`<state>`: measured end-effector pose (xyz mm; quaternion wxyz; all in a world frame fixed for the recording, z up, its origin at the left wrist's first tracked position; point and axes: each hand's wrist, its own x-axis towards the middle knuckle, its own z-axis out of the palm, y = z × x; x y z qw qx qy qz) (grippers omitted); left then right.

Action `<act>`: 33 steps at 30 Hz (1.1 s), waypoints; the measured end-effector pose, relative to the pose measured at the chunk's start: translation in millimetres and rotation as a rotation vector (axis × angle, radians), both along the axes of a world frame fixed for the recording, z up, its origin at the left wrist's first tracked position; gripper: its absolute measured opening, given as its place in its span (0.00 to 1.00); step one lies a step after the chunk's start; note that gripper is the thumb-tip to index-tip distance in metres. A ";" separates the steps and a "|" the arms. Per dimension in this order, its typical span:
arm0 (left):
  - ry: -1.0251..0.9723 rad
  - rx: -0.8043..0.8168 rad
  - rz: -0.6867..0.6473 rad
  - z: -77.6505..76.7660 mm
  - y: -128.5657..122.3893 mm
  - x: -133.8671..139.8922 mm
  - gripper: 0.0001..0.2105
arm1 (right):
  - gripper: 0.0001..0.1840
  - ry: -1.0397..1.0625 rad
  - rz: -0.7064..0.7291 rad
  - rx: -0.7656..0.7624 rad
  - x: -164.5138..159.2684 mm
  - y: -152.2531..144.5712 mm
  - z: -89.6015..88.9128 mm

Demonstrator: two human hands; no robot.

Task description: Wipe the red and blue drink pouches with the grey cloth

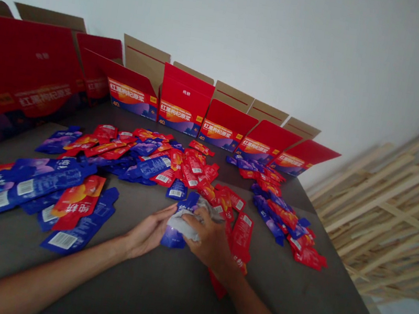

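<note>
Near the middle of the dark table, my left hand grips a blue printed pouch by its left side. Closed over a crumpled grey-white cloth, my right hand presses it against the front of that pouch. The cloth and fingers cover much of the pouch's print. Red pouches lie just beyond and under my right hand. A small blue pouch rests right behind the held one.
Red and blue pouches are heaped across the table. More lie at left and right. Open red cartons line the back, with larger ones at left. Wooden slats stand beyond the right edge.
</note>
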<state>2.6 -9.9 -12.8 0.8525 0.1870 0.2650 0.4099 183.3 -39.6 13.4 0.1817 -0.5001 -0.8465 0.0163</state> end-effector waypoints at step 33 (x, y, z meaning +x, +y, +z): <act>0.033 0.049 0.045 2.6 2.2 -2.5 0.10 | 0.24 -0.013 0.135 -0.070 -3.1 -3.0 0.7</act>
